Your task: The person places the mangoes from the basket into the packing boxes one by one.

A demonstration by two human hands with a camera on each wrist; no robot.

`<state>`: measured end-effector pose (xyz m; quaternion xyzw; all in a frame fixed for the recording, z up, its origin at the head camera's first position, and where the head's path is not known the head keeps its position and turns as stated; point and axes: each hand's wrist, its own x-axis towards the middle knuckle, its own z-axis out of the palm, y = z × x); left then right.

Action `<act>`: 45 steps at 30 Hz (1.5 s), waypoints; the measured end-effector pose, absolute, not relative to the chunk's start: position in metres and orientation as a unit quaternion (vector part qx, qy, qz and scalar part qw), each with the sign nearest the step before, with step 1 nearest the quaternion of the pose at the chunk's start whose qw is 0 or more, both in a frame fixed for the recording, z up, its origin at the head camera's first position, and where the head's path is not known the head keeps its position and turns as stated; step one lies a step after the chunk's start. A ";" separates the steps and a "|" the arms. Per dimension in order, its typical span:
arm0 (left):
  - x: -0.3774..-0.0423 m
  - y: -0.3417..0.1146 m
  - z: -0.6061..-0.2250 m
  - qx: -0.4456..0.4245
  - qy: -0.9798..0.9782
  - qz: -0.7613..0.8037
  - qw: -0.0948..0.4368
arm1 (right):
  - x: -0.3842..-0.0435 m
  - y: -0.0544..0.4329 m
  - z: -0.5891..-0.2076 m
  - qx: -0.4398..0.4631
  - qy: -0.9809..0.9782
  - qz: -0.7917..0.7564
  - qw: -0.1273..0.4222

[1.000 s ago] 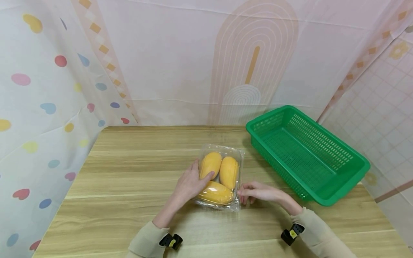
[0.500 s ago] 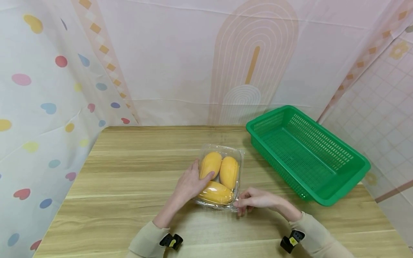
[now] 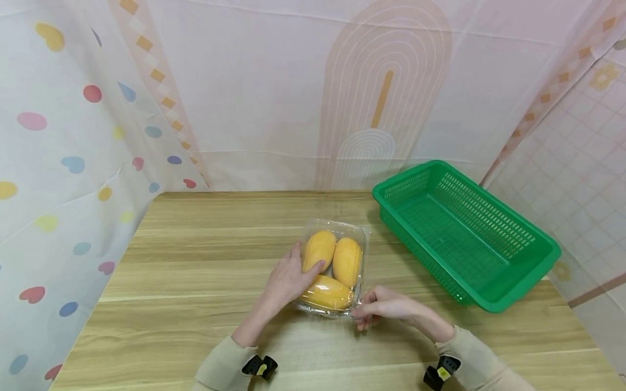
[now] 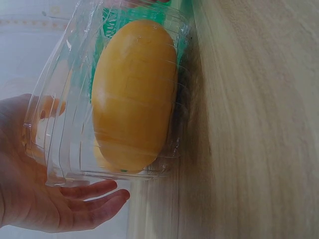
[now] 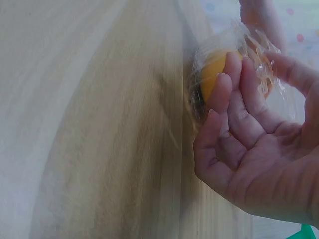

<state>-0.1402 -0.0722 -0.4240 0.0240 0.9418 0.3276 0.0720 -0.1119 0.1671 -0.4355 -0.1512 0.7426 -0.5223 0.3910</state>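
Observation:
A clear plastic clamshell box (image 3: pixel 337 225) lies on the wooden table in the head view. Three yellow mangoes are inside: one at the back left (image 3: pixel 320 248), one at the back right (image 3: pixel 348 262) and one lying across the front (image 3: pixel 326 293). My left hand (image 3: pixel 289 276) holds the box at its left side, thumb over the lid and fingers along the side. At the front right corner my right hand (image 3: pixel 380 306) pinches the plastic edge between thumb and fingers. In the right wrist view its fingers (image 5: pixel 220 94) are curled by the crinkled rim.
A green slotted plastic basket (image 3: pixel 469 241) stands at an angle to the right of the box. Printed cloth (image 3: pixel 254 98) hangs behind the wooden table (image 3: pixel 195 271) and on both sides. Each wrist wears a black strap device.
My right hand has slid from the box's right side towards me, round to the front right corner, and now pinches the edge there. The left hand and the box have hardly moved.

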 end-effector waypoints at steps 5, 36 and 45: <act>-0.140 -0.072 -0.424 0.023 0.941 0.329 0.071 | -0.111 0.164 -0.435 -0.130 0.729 -0.544 0.395; -0.138 -0.071 -0.423 0.023 0.940 0.331 0.074 | -0.105 0.158 -0.434 -0.122 0.716 -0.575 0.376; -0.138 -0.073 -0.422 0.025 0.941 0.329 0.074 | -0.109 0.163 -0.438 -0.143 0.702 -0.566 0.407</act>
